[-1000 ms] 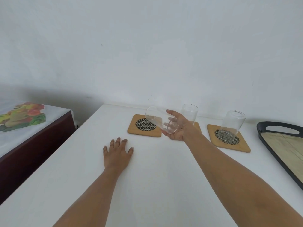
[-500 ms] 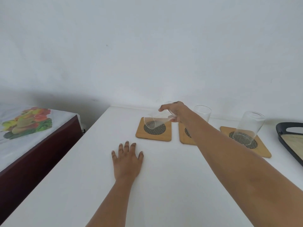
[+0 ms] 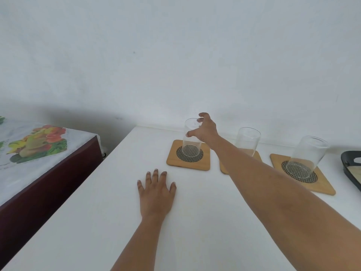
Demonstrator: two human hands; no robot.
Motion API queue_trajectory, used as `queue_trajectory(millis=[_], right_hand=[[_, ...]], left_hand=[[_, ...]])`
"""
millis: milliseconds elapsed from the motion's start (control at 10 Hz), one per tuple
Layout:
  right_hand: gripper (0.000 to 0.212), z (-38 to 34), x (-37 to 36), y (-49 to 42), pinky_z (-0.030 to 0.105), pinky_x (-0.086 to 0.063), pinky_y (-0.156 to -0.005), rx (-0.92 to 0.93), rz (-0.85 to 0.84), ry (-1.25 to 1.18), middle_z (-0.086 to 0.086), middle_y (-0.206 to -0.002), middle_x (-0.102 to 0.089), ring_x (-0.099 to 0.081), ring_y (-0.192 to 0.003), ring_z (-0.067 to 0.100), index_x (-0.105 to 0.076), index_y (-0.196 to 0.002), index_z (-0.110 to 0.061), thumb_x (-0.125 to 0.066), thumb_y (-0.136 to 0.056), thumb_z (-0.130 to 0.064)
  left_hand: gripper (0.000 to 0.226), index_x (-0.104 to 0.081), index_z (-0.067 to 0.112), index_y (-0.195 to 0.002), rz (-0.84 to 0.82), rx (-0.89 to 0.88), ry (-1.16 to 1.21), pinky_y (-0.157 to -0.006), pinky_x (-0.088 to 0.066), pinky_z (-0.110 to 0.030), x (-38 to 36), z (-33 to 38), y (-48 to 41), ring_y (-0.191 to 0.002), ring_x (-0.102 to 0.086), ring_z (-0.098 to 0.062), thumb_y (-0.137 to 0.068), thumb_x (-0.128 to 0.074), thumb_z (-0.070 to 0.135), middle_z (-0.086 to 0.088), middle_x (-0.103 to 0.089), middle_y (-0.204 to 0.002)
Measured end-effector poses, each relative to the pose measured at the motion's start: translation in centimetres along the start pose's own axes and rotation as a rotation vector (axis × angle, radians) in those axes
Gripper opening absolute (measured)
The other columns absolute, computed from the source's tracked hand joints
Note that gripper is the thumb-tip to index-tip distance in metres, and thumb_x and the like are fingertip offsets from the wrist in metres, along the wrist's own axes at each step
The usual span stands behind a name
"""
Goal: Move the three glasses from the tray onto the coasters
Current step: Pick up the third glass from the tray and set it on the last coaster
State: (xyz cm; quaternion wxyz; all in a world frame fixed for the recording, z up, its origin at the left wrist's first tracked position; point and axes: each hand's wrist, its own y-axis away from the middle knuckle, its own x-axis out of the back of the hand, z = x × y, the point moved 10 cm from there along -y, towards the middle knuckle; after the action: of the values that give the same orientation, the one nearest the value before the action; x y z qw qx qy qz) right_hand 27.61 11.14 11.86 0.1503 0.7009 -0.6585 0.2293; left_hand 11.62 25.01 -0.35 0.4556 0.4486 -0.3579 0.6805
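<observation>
Three clear glasses stand upright on three square wooden coasters in a row at the back of the white table (image 3: 93, 216). The left glass (image 3: 190, 146) is on the left coaster (image 3: 172, 163). My right hand (image 3: 206, 130) holds it near the rim, with thumb and fingertips on it. The middle glass (image 3: 247, 140) stands on the middle coaster (image 3: 257, 156), which my right forearm partly hides. The right glass (image 3: 306, 155) stands on the right coaster (image 3: 321, 187). My left hand (image 3: 156, 194) lies flat on the table, fingers spread, holding nothing.
The dark tray (image 3: 349, 169) with a light inner floor shows only its left end at the right edge of view. A lower side table (image 3: 29, 151) with a fruit-print cloth stands to the left. A white wall runs right behind the coasters.
My right hand carried the tilted glass left over the left coaster and set it upright there. The view shifted, so the tray slid toward the right edge. My left hand stayed flat.
</observation>
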Motion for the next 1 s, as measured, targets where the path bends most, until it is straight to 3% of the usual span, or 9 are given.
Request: queue_trajectory(millis=[200,400,600,800,1000], right_hand=[[0.088,1.2,-0.8,-0.2,0.029,-0.037,-0.099,-0.008,0.011,-0.028,0.009,-0.141,-0.045,-0.04,-0.132,0.023,-0.028,-0.141,-0.01,-0.08,-0.07,-0.01],[0.1,2.8,-1.6,0.4,0.033,-0.032,-0.11,-0.022,-0.009,-0.018,0.012,-0.146,-0.04,-0.037,-0.136,0.026,-0.019,-0.146,-0.008,-0.082,-0.068,-0.013],[0.094,5.8,-3.1,1.4,0.034,-0.037,-0.104,-0.089,-0.061,0.013,0.012,-0.144,-0.042,-0.041,-0.132,0.027,-0.023,-0.144,-0.009,-0.08,-0.07,-0.01],[0.091,6.8,-4.0,1.3,0.035,-0.032,-0.111,-0.099,-0.041,0.013,0.015,-0.144,-0.042,-0.032,-0.138,0.029,-0.023,-0.145,-0.008,-0.079,-0.073,-0.015],[0.087,6.8,-4.0,1.6,0.031,-0.033,-0.107,-0.083,-0.013,-0.01,0.015,-0.143,-0.043,-0.04,-0.133,0.027,-0.027,-0.143,-0.006,-0.079,-0.074,-0.016]], left_hand=[[0.054,-0.023,0.025,-0.143,0.012,-0.001,-0.003,-0.119,-0.006,-0.049,0.1,0.0,-0.1,-0.147,-0.008,-0.021,-0.095,-0.028,0.048,0.001,-0.017,-0.157],[0.054,-0.023,0.025,-0.143,0.008,0.003,0.0,-0.12,-0.006,-0.049,0.1,-0.1,0.0,-0.147,-0.007,-0.021,-0.095,-0.027,0.048,0.001,-0.017,-0.157],[0.054,-0.023,0.025,-0.144,0.006,0.0,-0.008,-0.12,-0.006,-0.049,0.1,0.0,0.1,-0.147,-0.008,-0.021,-0.095,-0.027,0.048,0.0,-0.017,-0.157],[0.054,-0.023,0.025,-0.143,-0.001,0.001,-0.004,-0.12,-0.005,-0.049,0.1,0.0,0.0,-0.147,-0.007,-0.021,-0.095,-0.027,0.047,0.0,-0.017,-0.157],[0.054,-0.022,0.025,-0.144,0.0,0.002,-0.011,-0.12,-0.006,-0.049,0.1,0.0,0.1,-0.147,-0.007,-0.021,-0.095,-0.027,0.047,0.0,-0.016,-0.158]])
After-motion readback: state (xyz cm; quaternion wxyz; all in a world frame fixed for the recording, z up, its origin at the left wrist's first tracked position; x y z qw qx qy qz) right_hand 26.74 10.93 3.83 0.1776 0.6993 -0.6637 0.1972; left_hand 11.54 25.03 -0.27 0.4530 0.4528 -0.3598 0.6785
